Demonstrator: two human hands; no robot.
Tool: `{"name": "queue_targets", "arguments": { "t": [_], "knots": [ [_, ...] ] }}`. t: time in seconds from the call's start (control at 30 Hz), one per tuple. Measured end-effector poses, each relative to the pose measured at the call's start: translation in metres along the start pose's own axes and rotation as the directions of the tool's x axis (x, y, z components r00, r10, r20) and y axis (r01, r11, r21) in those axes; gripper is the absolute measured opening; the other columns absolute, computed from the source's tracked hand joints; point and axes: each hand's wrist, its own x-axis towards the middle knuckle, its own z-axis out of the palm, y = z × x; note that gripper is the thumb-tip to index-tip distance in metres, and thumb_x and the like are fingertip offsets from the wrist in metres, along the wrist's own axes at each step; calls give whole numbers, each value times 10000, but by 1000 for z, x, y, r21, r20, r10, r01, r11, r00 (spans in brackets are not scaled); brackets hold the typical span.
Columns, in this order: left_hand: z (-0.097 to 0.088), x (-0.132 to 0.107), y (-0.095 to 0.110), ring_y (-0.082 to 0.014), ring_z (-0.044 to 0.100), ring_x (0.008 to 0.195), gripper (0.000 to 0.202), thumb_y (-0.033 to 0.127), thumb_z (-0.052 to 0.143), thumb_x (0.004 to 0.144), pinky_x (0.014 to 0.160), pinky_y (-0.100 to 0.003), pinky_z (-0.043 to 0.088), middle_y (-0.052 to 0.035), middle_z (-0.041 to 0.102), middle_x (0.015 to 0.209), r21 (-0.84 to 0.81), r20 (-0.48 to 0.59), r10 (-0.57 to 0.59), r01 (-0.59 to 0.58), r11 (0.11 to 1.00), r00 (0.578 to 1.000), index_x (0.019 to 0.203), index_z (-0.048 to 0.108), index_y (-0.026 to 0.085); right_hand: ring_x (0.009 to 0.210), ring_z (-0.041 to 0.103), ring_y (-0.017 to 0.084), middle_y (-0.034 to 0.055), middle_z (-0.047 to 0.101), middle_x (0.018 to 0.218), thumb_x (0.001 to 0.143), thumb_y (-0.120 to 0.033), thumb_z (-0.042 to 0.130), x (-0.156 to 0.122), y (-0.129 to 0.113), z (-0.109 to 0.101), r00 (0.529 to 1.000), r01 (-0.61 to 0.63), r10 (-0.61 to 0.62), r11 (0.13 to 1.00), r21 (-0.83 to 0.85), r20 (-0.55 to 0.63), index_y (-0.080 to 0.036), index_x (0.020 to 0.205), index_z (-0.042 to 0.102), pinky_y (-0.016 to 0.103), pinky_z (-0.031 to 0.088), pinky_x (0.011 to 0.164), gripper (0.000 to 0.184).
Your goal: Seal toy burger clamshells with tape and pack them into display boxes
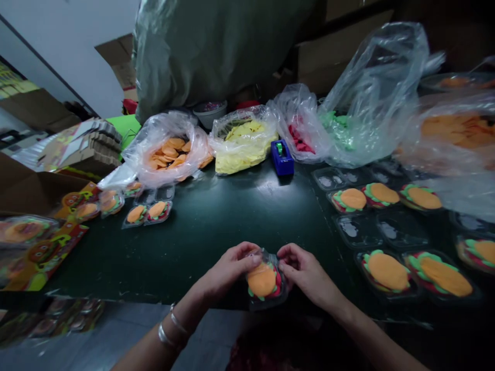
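Near the table's front edge, my left hand grips a clear plastic clamshell pack by its upper left side, thumb on top. Inside the pack lies a toy burger with an orange bun, green leaf edges and a red layer. On the pack's right side, my right hand has its fingers curled in at the upper right edge; its fingertips are partly hidden. To the right lie open clear trays holding toy burgers, such as one burger close to my right hand.
Along the back stand plastic bags of orange pieces, yellow pieces, red pieces and green pieces. A blue tape dispenser stands before them. Packed burgers and printed cards lie left, beside stacked cardboard.
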Motion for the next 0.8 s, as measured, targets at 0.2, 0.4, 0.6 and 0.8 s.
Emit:
{"name": "queue_targets", "arguments": {
  "t": [0.2,0.4,0.6,0.8],
  "knots": [
    [11,-2,-1,-181,566,879,456,458,711,724,789,-289,432,-61,614,974,102,-66,-1,7,995,998,1019,571,139,934,590,246,78,617,1070,661,-213,764,-36,3,10,986,107,-147,914,-390,-75,-185,1210,521,401,482,839,601],
    [25,-9,-8,-193,569,863,466,457,687,738,772,-294,457,-43,617,945,419,-126,129,-65,906,984,1064,556,151,949,619,252,130,636,1102,695,-110,709,-34,11,9,986,96,-148,886,-454,-81,-104,1260,502,411,488,887,602],
    [37,-12,-5,-220,596,925,469,417,690,745,820,-318,468,-63,644,1035,642,-187,163,-5,767,969,1122,558,171,754,637,172,74,659,1020,662,-32,684,-30,10,5,995,16,-41,968,-251,-96,-90,1368,379,332,527,767,771],
    [44,-11,1,-233,604,943,444,358,696,730,832,-344,475,-77,643,1061,744,-183,159,30,667,970,1119,575,182,806,643,196,73,667,1021,665,-77,693,-30,13,5,994,15,-37,977,-212,-104,-100,1379,362,365,515,807,787]
  ]
}}
